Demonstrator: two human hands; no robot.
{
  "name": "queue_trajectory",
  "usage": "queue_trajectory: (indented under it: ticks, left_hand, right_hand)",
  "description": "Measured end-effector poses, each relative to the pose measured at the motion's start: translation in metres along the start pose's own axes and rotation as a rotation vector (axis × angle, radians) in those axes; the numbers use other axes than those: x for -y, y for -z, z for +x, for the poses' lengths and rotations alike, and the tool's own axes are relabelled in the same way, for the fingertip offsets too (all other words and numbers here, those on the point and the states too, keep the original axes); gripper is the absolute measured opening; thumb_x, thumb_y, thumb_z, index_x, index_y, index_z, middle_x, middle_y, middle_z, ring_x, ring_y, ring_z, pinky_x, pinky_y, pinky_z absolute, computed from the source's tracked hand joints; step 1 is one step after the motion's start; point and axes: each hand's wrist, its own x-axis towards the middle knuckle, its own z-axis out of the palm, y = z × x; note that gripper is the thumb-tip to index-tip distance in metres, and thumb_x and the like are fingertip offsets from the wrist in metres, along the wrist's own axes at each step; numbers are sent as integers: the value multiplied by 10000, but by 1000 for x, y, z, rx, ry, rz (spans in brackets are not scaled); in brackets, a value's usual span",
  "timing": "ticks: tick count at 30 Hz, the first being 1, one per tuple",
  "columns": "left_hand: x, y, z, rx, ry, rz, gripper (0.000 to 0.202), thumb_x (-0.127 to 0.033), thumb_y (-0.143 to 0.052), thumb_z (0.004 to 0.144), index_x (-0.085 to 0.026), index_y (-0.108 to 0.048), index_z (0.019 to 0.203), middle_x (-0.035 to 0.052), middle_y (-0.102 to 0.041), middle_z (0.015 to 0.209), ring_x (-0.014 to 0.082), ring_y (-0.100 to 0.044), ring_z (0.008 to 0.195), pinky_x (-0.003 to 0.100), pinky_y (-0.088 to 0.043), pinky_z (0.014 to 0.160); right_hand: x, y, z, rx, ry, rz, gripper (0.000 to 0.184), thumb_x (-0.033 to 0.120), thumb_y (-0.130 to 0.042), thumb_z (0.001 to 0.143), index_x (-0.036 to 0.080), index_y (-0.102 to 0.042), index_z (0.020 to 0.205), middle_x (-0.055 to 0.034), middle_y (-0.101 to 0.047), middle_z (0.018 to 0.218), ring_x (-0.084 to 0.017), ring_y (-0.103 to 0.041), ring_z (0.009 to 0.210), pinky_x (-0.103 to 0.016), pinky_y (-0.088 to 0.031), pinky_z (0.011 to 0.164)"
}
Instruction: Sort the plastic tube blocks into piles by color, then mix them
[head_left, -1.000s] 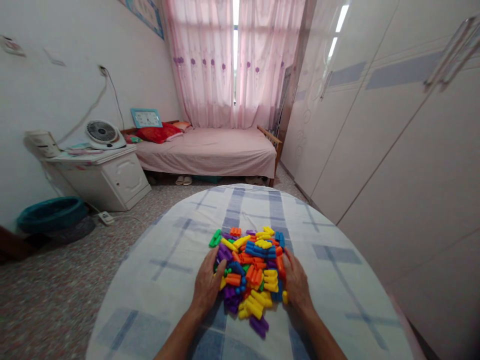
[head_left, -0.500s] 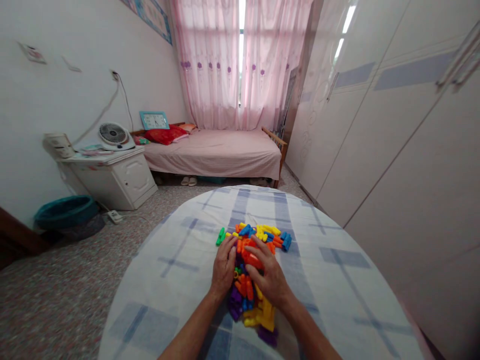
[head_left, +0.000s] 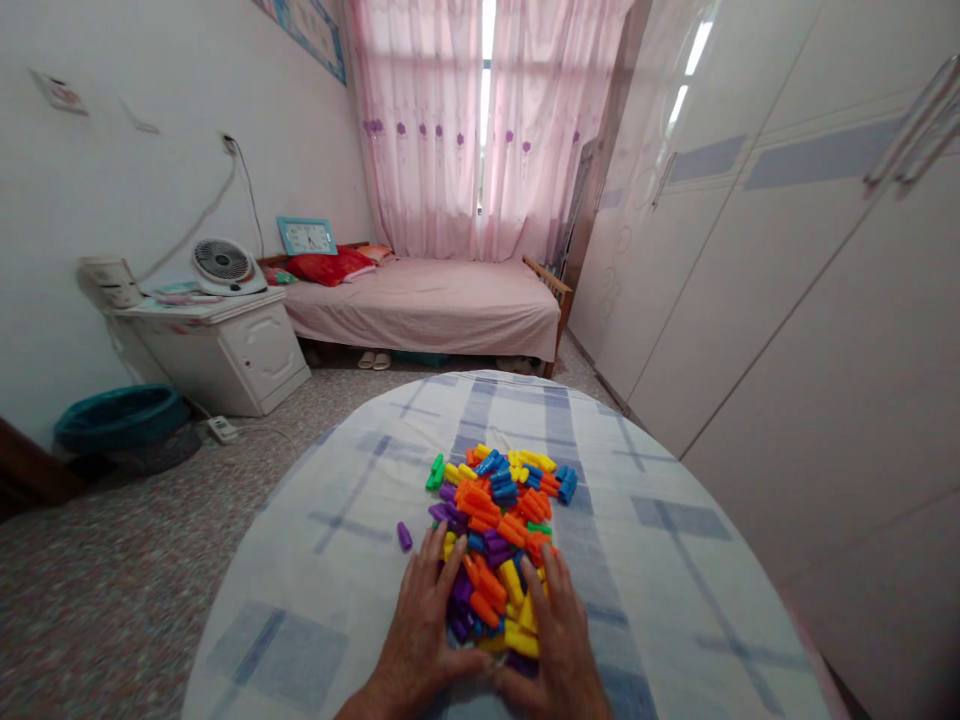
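Observation:
A heap of small plastic toy pieces (head_left: 480,500) in orange, yellow, blue, purple and green lies on the round table. My left hand (head_left: 426,612) rests against the heap's near left side, fingers apart and pointing forward, touching purple and yellow pieces. On the near right side my right hand (head_left: 559,630) lies against yellow and orange pieces, its fingers stretched out. Both thumbs point inward at the near edge of the heap. A single purple piece (head_left: 404,536) lies apart, left of the heap. Some pieces are hidden under my fingers.
A blue-and-white checked cloth (head_left: 330,600) covers the table. Beyond it stands a bed (head_left: 427,310). A white cabinet (head_left: 259,355) with a fan (head_left: 223,262) and a teal bin (head_left: 124,420) are at the left; a tall wardrobe (head_left: 750,300) lines the right.
Both hands have drawn back toward me from the middle of the heap to its near sides. The pieces are more spread out, and a purple one now shows apart on the left.

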Motion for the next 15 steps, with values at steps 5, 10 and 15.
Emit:
queue_trajectory:
  ticks: [5, 10, 15]
  left_hand:
    - [4, -11, 29, -43, -2, 43, 1029, -556, -728, 604, -262, -249, 1466, 170, -145, 1547, 413, -208, 1390, 594, -264, 1064]
    - [14, -15, 60, -71, 45, 31, 971, -490, -735, 619, -252, -292, 1449, 172, -168, 1540, 396, -199, 1396, 594, -224, 1075]
    - [21, -19, 85, -100, 85, 43, 880, -468, -698, 668, -241, -326, 1433, 169, -205, 1528, 375, -192, 1402, 587, -221, 1074]
  right_hand:
    - [1, -10, 37, -42, 29, 18, 949, 362, -676, 656, 261, -202, 1472, -113, -119, 1553, -408, -178, 1388, -586, -303, 1043]
    - [-16, -23, 64, -26, 37, 16, 911, 298, -670, 613, 216, -295, 1439, -133, -178, 1536, -399, -186, 1385, -601, -246, 1066]
    - [-30, -30, 91, 0, 23, -1, 852, 336, -688, 631, 210, -366, 1410, -135, -248, 1515, -393, -194, 1383, -583, -252, 1066]
